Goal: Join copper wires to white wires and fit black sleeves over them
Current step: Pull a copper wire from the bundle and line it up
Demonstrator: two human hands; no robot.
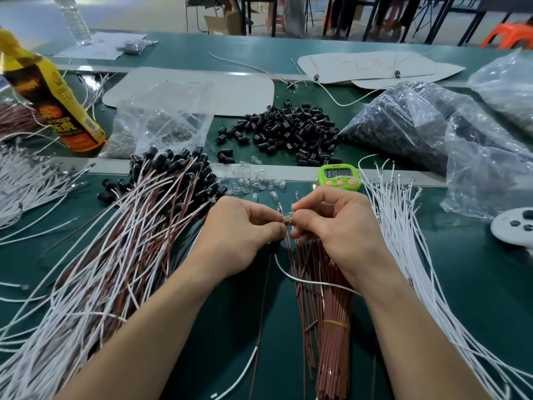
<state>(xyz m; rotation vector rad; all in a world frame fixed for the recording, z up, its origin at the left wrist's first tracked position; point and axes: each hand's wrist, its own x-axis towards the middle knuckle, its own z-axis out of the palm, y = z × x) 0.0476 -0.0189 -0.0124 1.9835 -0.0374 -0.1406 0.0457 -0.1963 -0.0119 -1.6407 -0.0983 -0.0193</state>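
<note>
Copper-brown, stiff and straight: bundle of copper wires point(331, 342) front and centre on the matte green mat point(230, 313), cinched with a yellow rubber band point(336, 323). Just above it, left hand point(239, 232) and right hand point(334, 223) fingertip to fingertip, both curled tight, pinching one tiny clear glassy bit point(287, 219) between them. Can't tell how the wire ends sit in there, too small.

Just below the left fingertips: short black sleeve point(274, 247), with a thin white wire point(302, 280) curving off under the right wrist and a thin copper wire point(264, 307) dropping straight toward the camera.

Off to the right, fan of loose white wires point(418, 255), smooth and floppy. Off to the left, big messy heap of paired wires point(129, 241), far ends capped in black.

Further back, loose pile of stubby black sleeves point(288, 125), plus a crinkly clear bag point(403, 122) stuffed with more dark pieces. Second clear bag point(164, 119), nearly flat, greyish bits inside. Glossy green timer point(339, 176) right behind the hands.
</note>
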